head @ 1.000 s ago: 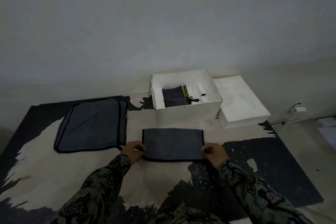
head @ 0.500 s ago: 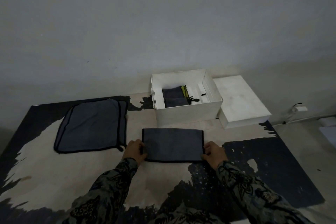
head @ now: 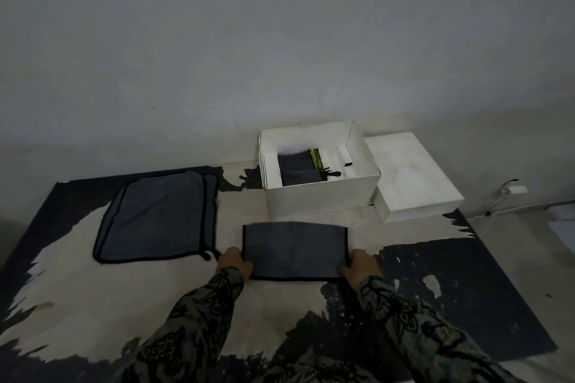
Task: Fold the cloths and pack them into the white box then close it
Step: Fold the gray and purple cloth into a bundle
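A grey cloth with black trim, folded to a rectangle, lies flat in front of me. My left hand grips its near left corner and my right hand grips its near right corner. Behind it stands the open white box, which holds two folded grey cloths beside a yellow-and-black item. The white lid lies flat to the right of the box. A stack of unfolded grey cloths lies spread out on the left.
The work surface is a worn mat with pale and black patches. A grey wall rises just behind the box. A white plug and cable lie on the floor at the far right.
Both hands slid from the cloth's near edge to its near corners. The cloth itself has stayed in place.
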